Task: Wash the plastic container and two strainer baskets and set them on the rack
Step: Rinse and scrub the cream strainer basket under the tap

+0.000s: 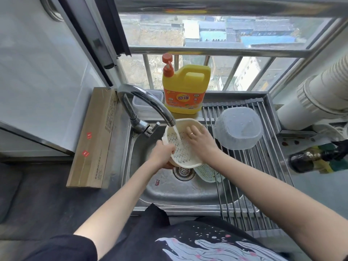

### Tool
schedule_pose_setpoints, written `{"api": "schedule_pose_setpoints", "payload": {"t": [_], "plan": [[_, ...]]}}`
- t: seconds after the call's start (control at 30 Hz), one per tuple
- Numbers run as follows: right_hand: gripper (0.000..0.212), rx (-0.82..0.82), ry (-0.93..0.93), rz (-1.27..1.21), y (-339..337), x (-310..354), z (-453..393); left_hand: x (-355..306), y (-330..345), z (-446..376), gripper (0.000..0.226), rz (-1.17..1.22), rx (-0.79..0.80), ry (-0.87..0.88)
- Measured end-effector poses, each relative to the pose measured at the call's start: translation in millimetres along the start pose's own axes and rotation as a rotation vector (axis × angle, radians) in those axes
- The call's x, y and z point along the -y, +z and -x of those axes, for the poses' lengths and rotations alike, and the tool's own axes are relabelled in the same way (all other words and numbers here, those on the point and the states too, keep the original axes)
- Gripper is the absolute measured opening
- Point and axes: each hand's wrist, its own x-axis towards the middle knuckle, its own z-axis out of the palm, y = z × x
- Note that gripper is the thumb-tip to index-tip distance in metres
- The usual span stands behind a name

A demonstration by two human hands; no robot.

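Left hand [162, 154] gripping strainer basket [183, 146] rim, tilted under tap [148, 102] stream; right hand [199, 140] flat, rubbing inside. Rack [263, 157] just right, so right hand nearer. Container [238, 127] already there, second basket [206, 172] in sink [169, 193].

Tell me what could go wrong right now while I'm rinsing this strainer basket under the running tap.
1. The left hand grips only the rim of the cream strainer basket; wet plastic could slip and drop onto the second strainer basket in the sink.
2. Water from the faucet hits the tilted basket and may splash toward the cardboard box beside the sink.
3. The right hand works close to the upturned plastic container on the rack and might nudge it.
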Motion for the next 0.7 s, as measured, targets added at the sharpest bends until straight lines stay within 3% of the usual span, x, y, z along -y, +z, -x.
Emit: {"api": "schedule_pose_setpoints", "payload": {"t": [0.1,0.27,0.37,0.47,0.53,0.63,0.7], "plan": [[0.067,0.132,0.086,-0.012,13.9,4.3,4.3,-0.7,0.0,5.6,0.050,-0.164,-0.194,0.083],[0.057,0.133,0.038,-0.126,19.7,42.6,16.5,5.4,8.6,9.9,0.024,-0.198,-0.335,0.328],[0.066,0.190,0.021,-0.635,1.3,54.1,27.4,11.3,11.1,7.3,0.026,-0.113,-0.348,0.359],[0.058,0.087,0.010,-1.128,-19.4,59.6,27.8,10.3,11.3,3.5,0.035,0.085,-0.289,0.319],[0.055,-0.081,-0.015,-1.054,-20.4,58.7,29.7,6.3,11.3,0.3,0.029,0.260,-0.177,0.316],[0.060,-0.207,-0.181,-0.659,0.4,43.2,35.6,10.5,8.6,-8.1,0.033,0.476,-0.017,0.242],[0.051,-0.327,-0.242,-0.454,16.0,24.5,40.4,19.0,6.8,-13.3,0.032,0.657,0.107,0.157]]}}
